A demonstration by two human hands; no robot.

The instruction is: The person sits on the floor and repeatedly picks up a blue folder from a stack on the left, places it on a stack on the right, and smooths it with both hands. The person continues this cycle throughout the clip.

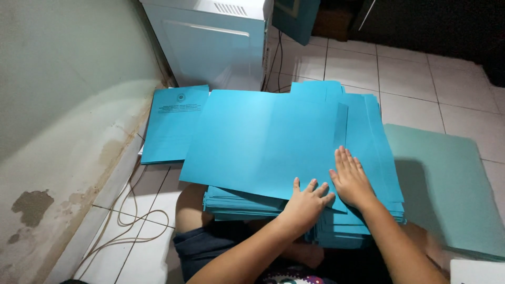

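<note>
Folder: blue, lying flat atop the folder stack.
Left hand: fingers spread, pressing folder's near edge.
Right hand: flat on folder, gripping nothing.
Printed folder: left of stack.
Green sheet: right of stack.

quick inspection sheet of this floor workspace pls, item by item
surface: white tiled floor, grout lines visible
job's things: open blue folder lying on a tall stack of blue folders
clutter: printed blue folder by the wall; pale green sheet at right
grips: left hand and right hand both flat, fingers spread, pressing the open folder's near edge
cables: beige cable looped along the wall; dark cable beside the appliance
surroundings: stained wall; white appliance behind
</note>
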